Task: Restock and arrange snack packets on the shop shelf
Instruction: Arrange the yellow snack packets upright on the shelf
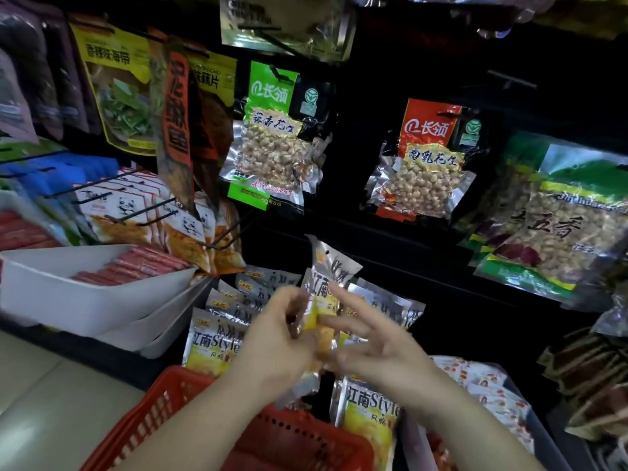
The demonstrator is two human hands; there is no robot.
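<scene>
Snack packet [323, 294] was held upright between both hands, low in front of the shop shelf [390, 237].
The silver-and-yellow packet rose above the fingertips, its top corner pointing at the dark shelf rail; the left hand [278, 334] gripped its left edge with curled fingers, while the right hand [373, 341] touched its right side with fingers straight and spread. Motion blur there made it hard to tell whether one packet or two overlapped. Just below the wrists sat the red basket [176, 402], with a matching packet [370, 419] upright at its right edge. A row of like packets [217, 334] stood just left of the left hand. Higher up hung a green-topped peanut bag [272, 137] and a red-topped peanut bag [428, 158], apart from each other.
</scene>
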